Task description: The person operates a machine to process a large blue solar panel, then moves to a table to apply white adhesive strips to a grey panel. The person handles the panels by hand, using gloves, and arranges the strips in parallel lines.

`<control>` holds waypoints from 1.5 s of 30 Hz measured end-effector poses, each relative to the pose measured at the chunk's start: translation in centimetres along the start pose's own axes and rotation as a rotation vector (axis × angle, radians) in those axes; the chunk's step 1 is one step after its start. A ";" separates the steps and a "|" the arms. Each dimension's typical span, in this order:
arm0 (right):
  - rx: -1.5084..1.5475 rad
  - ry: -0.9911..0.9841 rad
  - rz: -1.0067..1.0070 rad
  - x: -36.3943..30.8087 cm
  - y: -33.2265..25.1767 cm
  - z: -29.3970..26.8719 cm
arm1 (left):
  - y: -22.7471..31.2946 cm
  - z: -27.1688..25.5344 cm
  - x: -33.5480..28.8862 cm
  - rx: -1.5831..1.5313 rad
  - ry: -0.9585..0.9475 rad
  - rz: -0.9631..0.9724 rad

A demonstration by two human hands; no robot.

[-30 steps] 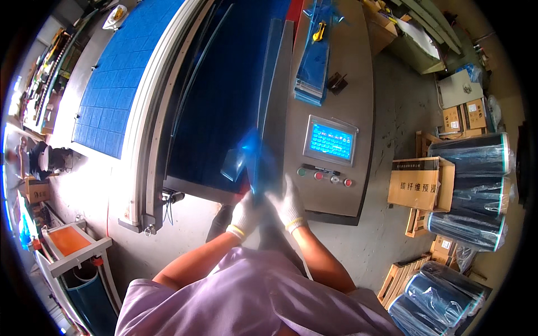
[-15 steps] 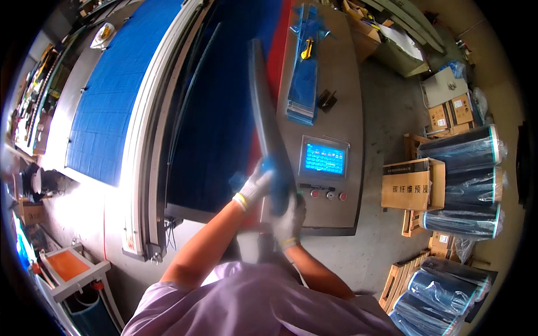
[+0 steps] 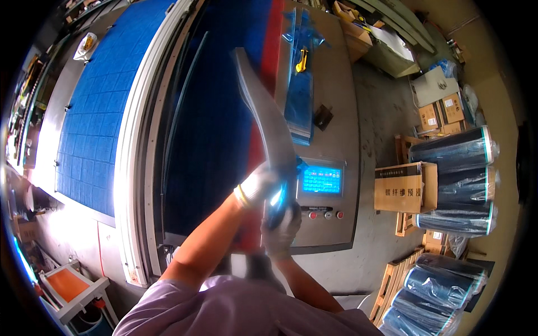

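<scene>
A bundle of long, dark grey flexible strips [image 3: 268,126] rises from my hands and curves away to the far left, over the blue and red bed. My left hand [image 3: 260,183], in a white glove, is closed around its lower part. Lower down and a little right, my right hand [image 3: 282,231], also gloved, grips the near end. Shiny blue film [image 3: 277,197] shows between the hands. Beyond the bundle, a stack of blue-film strips [image 3: 300,106] lies on the machine's metal top, with a yellow utility knife [image 3: 302,60] on it.
A lit touch panel [image 3: 320,180] and several buttons [image 3: 328,215] sit right of my hands. A small dark block [image 3: 323,117] lies beyond them. The white gantry beam [image 3: 137,129] runs along the left. Cardboard boxes [image 3: 398,189] and wrapped rolls [image 3: 448,151] stand at right.
The strip bundle bends more, its far end tilting further left. Both hands keep their grip, shifted slightly nearer me. The machine and its surroundings sit lower in view as the head view shifts.
</scene>
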State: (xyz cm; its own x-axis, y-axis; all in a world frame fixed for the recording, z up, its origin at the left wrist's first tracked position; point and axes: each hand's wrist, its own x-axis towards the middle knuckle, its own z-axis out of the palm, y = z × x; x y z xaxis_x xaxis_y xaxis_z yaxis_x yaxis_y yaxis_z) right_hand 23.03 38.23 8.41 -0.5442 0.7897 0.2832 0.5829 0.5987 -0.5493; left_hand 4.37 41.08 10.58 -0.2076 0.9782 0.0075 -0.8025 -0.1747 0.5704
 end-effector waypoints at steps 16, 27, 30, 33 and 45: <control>0.200 -0.072 -0.044 36.6 8.6 6.7 | -4.3 -5.3 -5.6 0.237 0.578 -0.203; -0.281 -0.180 0.382 52.8 6.1 18.3 | -5.1 -6.6 -5.9 0.455 0.670 -0.236; -0.179 -0.205 0.433 53.3 6.5 17.2 | -4.1 -5.6 -5.3 0.480 0.645 -0.218; 0.332 -0.127 0.543 51.6 9.6 16.4 | -4.8 -6.2 -5.2 0.490 0.641 -0.198; 0.123 -0.354 0.353 2.3 9.1 -4.0 | -5.4 -6.7 -5.8 0.328 0.605 -0.178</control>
State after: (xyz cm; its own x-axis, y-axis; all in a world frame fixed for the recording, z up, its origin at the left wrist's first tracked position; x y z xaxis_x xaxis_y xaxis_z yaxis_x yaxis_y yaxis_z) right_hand 29.53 45.97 7.25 -0.5106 0.8343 -0.2079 0.7042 0.2670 -0.6579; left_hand 6.11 35.60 1.95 -0.4391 0.7383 -0.5119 -0.6632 0.1179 0.7391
